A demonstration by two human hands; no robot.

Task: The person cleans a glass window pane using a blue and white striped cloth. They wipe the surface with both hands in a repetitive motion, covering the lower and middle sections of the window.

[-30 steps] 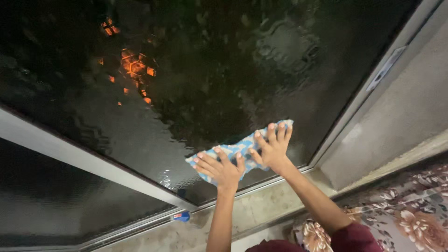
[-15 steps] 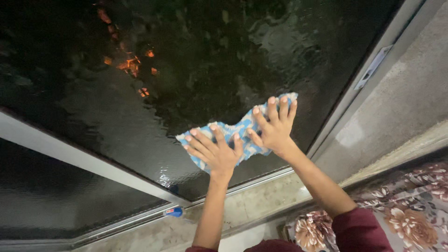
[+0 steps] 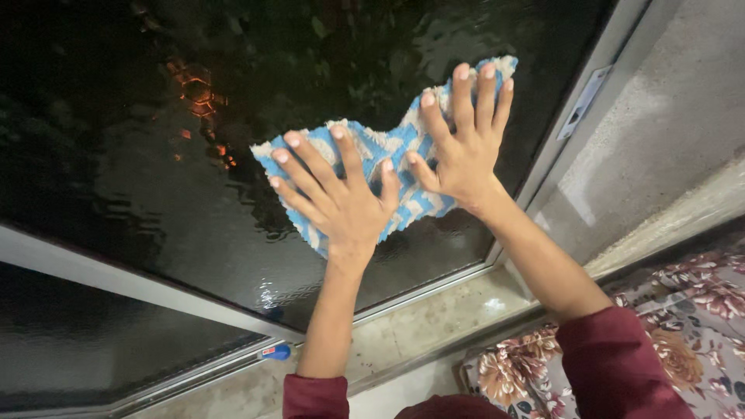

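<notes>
A large dark pane of textured glass (image 3: pixel 233 116) fills most of the head view, wet and rippled, with orange lights glinting through it at the upper left. It is framed in pale metal (image 3: pixel 116 279); a second, lower pane (image 3: pixel 93 341) is seen at the bottom left, and a grey wall (image 3: pixel 667 140) with a small metal plate (image 3: pixel 583 102) stands to the right. Below the frame a pale stone sill (image 3: pixel 434 326) is seen, with a small blue and red thing (image 3: pixel 275 352) lying in the track, and a flowered fabric (image 3: pixel 698 310) is spread at the lower right. A blue and white checked cloth (image 3: pixel 388 174) is held flat against the glass, near the pane's lower right part. It is pressed by the left hand (image 3: pixel 341 202) on its lower left part and by the right hand (image 3: pixel 462 151) on its upper right part, both in dark red sleeves. The fingers (image 3: pixel 310 167) of both hands are spread wide and laid flat, nothing being pinched. For the wiping to be done well, it is judged that even pressure should be kept through the palms, that the cloth should be kept flat and unbunched, and that strokes should be overlapped so that no streaks are left in the wet film. The corner by the frame is judged the likeliest place to be missed.
</notes>
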